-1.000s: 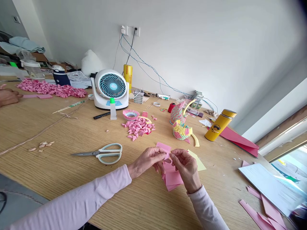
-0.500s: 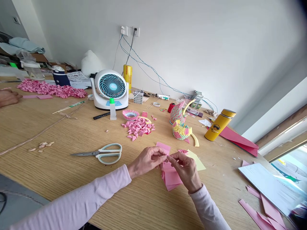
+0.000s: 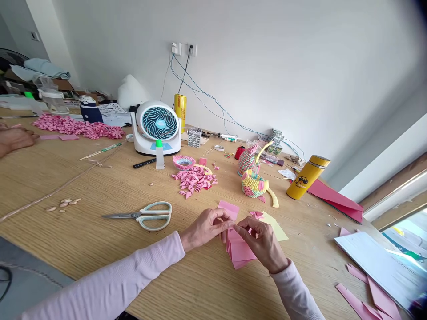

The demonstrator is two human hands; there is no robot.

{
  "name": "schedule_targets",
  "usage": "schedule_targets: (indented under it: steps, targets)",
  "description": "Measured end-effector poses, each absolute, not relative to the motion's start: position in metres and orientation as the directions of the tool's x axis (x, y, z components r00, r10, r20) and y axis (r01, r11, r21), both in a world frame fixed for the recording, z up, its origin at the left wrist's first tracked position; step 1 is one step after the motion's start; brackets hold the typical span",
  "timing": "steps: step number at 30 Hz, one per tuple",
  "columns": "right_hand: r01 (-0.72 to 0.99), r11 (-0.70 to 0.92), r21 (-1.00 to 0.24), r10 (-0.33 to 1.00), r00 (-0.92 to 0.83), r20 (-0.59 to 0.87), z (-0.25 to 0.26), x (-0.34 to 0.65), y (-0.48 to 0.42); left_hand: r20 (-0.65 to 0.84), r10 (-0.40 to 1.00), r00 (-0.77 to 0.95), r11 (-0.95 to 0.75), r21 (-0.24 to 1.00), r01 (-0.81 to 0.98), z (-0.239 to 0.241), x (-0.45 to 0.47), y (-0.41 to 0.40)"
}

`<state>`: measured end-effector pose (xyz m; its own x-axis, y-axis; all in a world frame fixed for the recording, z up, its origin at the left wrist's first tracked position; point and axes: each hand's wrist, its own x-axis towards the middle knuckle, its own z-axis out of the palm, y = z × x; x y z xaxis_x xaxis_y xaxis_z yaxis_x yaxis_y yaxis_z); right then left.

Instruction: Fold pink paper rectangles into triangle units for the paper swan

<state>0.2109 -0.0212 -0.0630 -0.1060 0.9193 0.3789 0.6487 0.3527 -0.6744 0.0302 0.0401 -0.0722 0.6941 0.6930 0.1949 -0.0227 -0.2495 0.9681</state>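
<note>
My left hand (image 3: 208, 227) and my right hand (image 3: 258, 240) meet fingertip to fingertip at the front of the table. Both are closed in a pinch on a small pink paper piece, mostly covered by the fingers. Directly beneath them lies a stack of pink paper slips (image 3: 240, 252), with one more pink slip (image 3: 228, 209) just behind. Folded pink pieces (image 3: 256, 215) and yellow paper (image 3: 275, 227) are beside my right hand. To the left of my left hand rest scissors (image 3: 154, 217) with pale handles, blades pointing left.
Behind my hands are a pile of folded paper triangles (image 3: 195, 180), a woven paper model (image 3: 255, 184), a white fan (image 3: 156, 126) and a yellow bottle (image 3: 307, 177). Pink sheets and a white board (image 3: 376, 262) lie right. Another person's hand (image 3: 16, 138) is at far left.
The view has shifted slightly, so the table's things appear a little lower and farther right. My hands stay together in the same pinch, with small finger movements.
</note>
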Motion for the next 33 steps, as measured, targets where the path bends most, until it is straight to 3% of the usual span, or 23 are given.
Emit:
schedule_targets:
  steps: [11, 17, 20, 23, 27, 33]
  targets:
    - [0.606, 0.319, -0.728, 0.945, -0.143, 0.295, -0.066, 0.225, -0.021, 0.121, 0.668, 0.734, -0.149, 0.988, -0.027, -0.071, 0.031, 0.039]
    - [0.517, 0.201, -0.832, 0.949, 0.108, 0.296, -0.058, 0.251, -0.02, 0.194, 0.785, 0.588, -0.281, 0.958, 0.058, -0.076, 0.03, 0.045]
    - [0.508, 0.128, -0.852, 0.895, 0.311, 0.319, -0.059, 0.268, -0.018, 0.338, 0.844, 0.417, -0.458, 0.857, 0.234, -0.087, 0.031, 0.057]
    - [0.539, 0.078, -0.839, 0.802, 0.466, 0.374, -0.065, 0.283, -0.015, 0.488, 0.8, 0.348, -0.599, 0.679, 0.425, -0.098, 0.035, 0.071]
    - [0.572, 0.088, -0.815, 0.762, 0.488, 0.425, -0.074, 0.288, -0.012, 0.483, 0.795, 0.367, -0.594, 0.495, 0.634, -0.107, 0.045, 0.084]
    - [0.646, 0.124, -0.753, 0.809, 0.373, 0.454, -0.076, 0.268, -0.011, 0.341, 0.863, 0.373, -0.503, 0.66, 0.558, -0.106, 0.054, 0.098]
